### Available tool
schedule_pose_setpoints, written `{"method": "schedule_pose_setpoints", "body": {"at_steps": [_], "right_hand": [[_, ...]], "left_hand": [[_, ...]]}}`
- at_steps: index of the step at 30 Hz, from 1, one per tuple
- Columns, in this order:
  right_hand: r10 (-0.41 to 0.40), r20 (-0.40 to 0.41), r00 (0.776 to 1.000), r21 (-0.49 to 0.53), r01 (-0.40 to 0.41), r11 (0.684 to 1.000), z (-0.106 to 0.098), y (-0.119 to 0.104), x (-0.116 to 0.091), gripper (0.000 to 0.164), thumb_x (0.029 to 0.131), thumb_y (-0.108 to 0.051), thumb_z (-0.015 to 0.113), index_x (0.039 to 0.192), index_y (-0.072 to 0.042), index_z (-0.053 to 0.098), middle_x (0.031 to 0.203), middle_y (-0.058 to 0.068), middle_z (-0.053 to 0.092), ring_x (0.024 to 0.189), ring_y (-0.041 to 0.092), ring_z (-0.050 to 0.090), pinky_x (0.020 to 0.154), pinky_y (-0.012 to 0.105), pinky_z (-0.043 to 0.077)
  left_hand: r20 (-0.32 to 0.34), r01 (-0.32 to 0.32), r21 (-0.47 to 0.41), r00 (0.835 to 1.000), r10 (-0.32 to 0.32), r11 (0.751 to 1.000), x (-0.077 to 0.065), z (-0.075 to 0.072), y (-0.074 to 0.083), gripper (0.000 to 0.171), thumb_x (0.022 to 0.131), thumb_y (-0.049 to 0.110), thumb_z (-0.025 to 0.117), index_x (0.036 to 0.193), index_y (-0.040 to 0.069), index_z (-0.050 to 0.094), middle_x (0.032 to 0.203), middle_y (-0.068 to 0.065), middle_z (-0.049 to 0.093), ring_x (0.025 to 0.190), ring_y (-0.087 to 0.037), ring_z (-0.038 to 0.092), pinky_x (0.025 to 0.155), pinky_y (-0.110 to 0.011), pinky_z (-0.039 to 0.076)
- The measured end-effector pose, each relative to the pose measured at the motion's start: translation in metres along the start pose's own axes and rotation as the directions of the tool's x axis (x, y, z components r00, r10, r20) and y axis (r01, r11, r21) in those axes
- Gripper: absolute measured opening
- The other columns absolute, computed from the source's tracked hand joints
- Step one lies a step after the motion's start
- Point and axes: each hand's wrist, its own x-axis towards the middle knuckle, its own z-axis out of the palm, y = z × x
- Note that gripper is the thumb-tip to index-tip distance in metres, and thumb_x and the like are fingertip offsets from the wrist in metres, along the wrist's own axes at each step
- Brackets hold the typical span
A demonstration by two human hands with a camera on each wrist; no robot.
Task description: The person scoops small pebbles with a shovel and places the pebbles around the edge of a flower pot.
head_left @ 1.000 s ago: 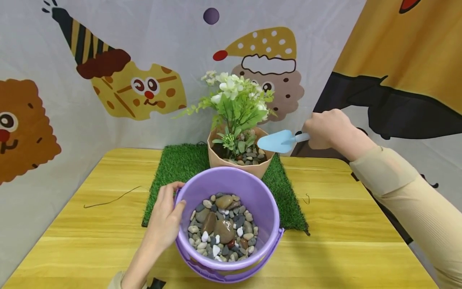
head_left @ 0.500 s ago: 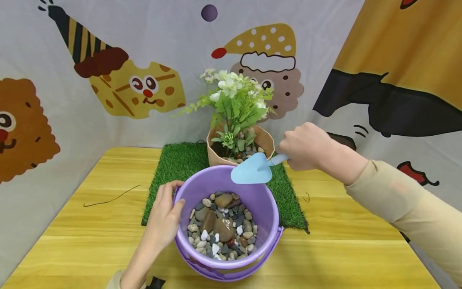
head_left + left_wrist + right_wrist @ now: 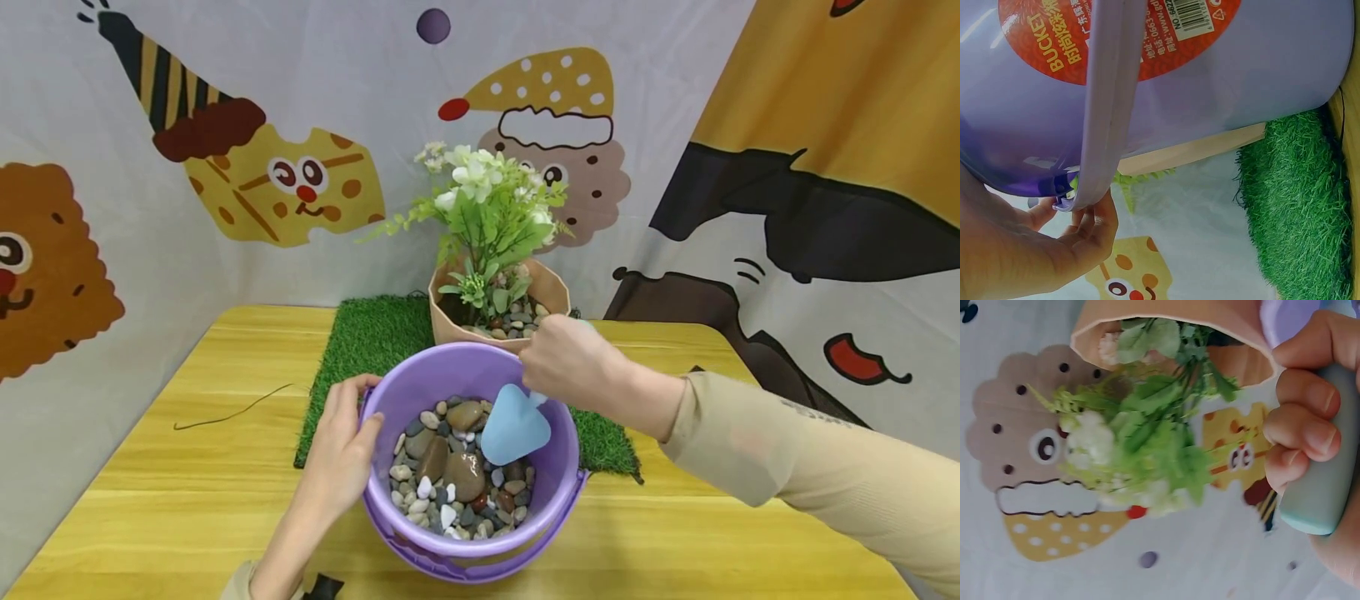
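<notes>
A purple bucket (image 3: 468, 550) stands on the table, its bottom covered by wet pebbles (image 3: 450, 475) and a few larger stones. My left hand (image 3: 341, 450) grips the bucket's left rim, thumb on the inner side; the left wrist view shows the fingers by the handle's (image 3: 1110, 100) hinge. My right hand (image 3: 573, 362) holds a light blue trowel (image 3: 516, 427) over the bucket's right side, blade tilted down inside it and close over the pebbles. In the right wrist view the fingers (image 3: 1310, 434) wrap round the trowel's pale handle (image 3: 1325, 494).
Behind the bucket, a peach pot (image 3: 551, 287) holds a white-flowered plant (image 3: 487, 200) and pebbles. Both overlap a green turf mat (image 3: 382, 333) on the wooden table (image 3: 187, 500). A thin wire (image 3: 232, 415) lies at left. A cartoon-printed cloth (image 3: 315, 67) hangs behind.
My right hand has moved from beside the pot, left and down, bringing the trowel's blade into the bucket. My left hand keeps its grip on the rim.
</notes>
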Motion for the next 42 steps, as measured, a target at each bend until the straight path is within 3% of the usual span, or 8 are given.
{"method": "schedule_pose_setpoints", "body": {"at_steps": [5, 11, 16, 23, 27, 35, 42], "right_hand": [[-0.029, 0.043, 0.999, -0.107, 0.033, 0.994, -0.003, -0.016, 0.009, 0.028, 0.081, -0.017, 0.06, 0.054, -0.026, 0.061, 0.053, -0.009, 0.052, 0.045, 0.011, 0.026, 0.043, 0.026, 0.016], [-0.057, 0.021, 0.998, -0.107, 0.059, 0.993, -0.003, -0.023, 0.011, 0.028, 0.081, -0.02, 0.059, 0.054, -0.024, 0.061, 0.052, -0.008, 0.049, 0.044, 0.01, 0.026, 0.043, 0.025, 0.018], [-0.063, -0.021, 0.998, -0.037, 0.062, 0.997, -0.002, -0.029, 0.012, 0.025, 0.08, -0.019, 0.061, 0.056, -0.026, 0.062, 0.054, -0.011, 0.053, 0.044, 0.009, 0.035, 0.042, 0.024, 0.024], [-0.054, -0.044, 0.998, 0.001, 0.054, 0.999, 0.007, -0.054, 0.022, 0.024, 0.079, -0.021, 0.058, 0.057, -0.031, 0.063, 0.056, -0.015, 0.055, 0.046, 0.008, 0.045, 0.041, 0.024, 0.032], [-0.039, -0.079, 0.996, 0.107, 0.048, 0.993, 0.02, -0.062, 0.029, 0.019, 0.075, -0.026, 0.063, 0.057, -0.03, 0.063, 0.058, -0.013, 0.057, 0.046, 0.011, 0.049, 0.039, 0.027, 0.036], [-0.028, -0.26, 0.965, 0.255, 0.096, 0.962, 0.043, -0.065, 0.029, 0.021, 0.074, -0.021, 0.063, 0.054, -0.027, 0.06, 0.051, -0.011, 0.053, 0.039, 0.011, 0.042, 0.036, 0.027, 0.034], [-0.064, -0.249, 0.966, 0.317, 0.144, 0.938, 0.044, -0.062, 0.027, 0.014, 0.072, -0.018, 0.063, 0.062, -0.028, 0.063, 0.052, -0.011, 0.053, 0.04, 0.012, 0.04, 0.037, 0.027, 0.033]], "left_hand": [[-0.007, -0.007, 0.003, 1.0, 0.007, 1.0, 0.0, 0.001, 0.0, 0.038, 0.088, 0.007, 0.045, 0.126, 0.002, 0.042, 0.12, -0.018, 0.045, 0.103, -0.031, 0.051, 0.086, -0.052, 0.049], [-0.007, -0.014, -0.002, 1.0, 0.014, 1.0, 0.001, 0.001, 0.001, 0.037, 0.088, 0.008, 0.045, 0.126, 0.003, 0.043, 0.119, -0.017, 0.045, 0.102, -0.03, 0.051, 0.084, -0.05, 0.049], [-0.012, -0.017, 0.006, 1.0, 0.017, 1.0, 0.001, 0.002, 0.001, 0.037, 0.088, 0.008, 0.045, 0.126, 0.004, 0.043, 0.119, -0.016, 0.046, 0.102, -0.029, 0.051, 0.085, -0.05, 0.049], [-0.005, -0.014, -0.007, 1.0, 0.014, 1.0, 0.002, 0.003, 0.002, 0.038, 0.089, 0.008, 0.044, 0.126, 0.004, 0.042, 0.12, -0.016, 0.045, 0.103, -0.03, 0.05, 0.086, -0.051, 0.049], [-0.007, -0.008, -0.01, 1.0, 0.008, 1.0, 0.002, 0.004, 0.002, 0.037, 0.089, 0.008, 0.044, 0.126, 0.004, 0.042, 0.12, -0.015, 0.044, 0.104, -0.03, 0.05, 0.088, -0.051, 0.047], [-0.014, -0.002, 0.01, 1.0, 0.003, 1.0, 0.001, 0.001, 0.002, 0.038, 0.089, 0.008, 0.043, 0.127, 0.003, 0.04, 0.12, -0.016, 0.044, 0.105, -0.03, 0.049, 0.089, -0.052, 0.046], [-0.016, -0.013, 0.005, 1.0, 0.014, 1.0, 0.0, 0.001, -0.001, 0.037, 0.089, 0.007, 0.043, 0.126, 0.003, 0.041, 0.119, -0.016, 0.044, 0.104, -0.029, 0.049, 0.089, -0.051, 0.046]]}}
